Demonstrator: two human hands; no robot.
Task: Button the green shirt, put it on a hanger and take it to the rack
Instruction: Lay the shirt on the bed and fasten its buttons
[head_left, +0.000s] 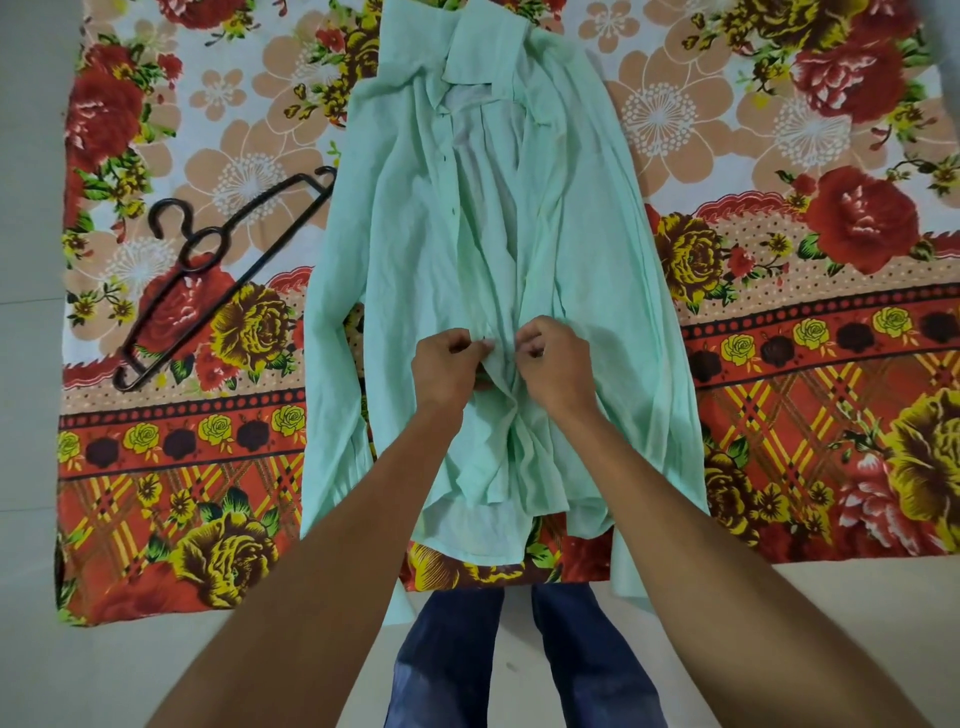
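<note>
Pinching the thin, wrinkled green shirt (415, 291) at its lower front, my left hand (447, 366) and right hand (553, 364) each grasp one edge; black wire hanger (218, 270) lies left.

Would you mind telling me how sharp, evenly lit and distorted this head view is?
Head view: soft even light, no glare; green shirt and hanger are sharp; wide-angle stretch bows the floral sheet edges and lengthens the forearms; top-right corner blurred.
</note>
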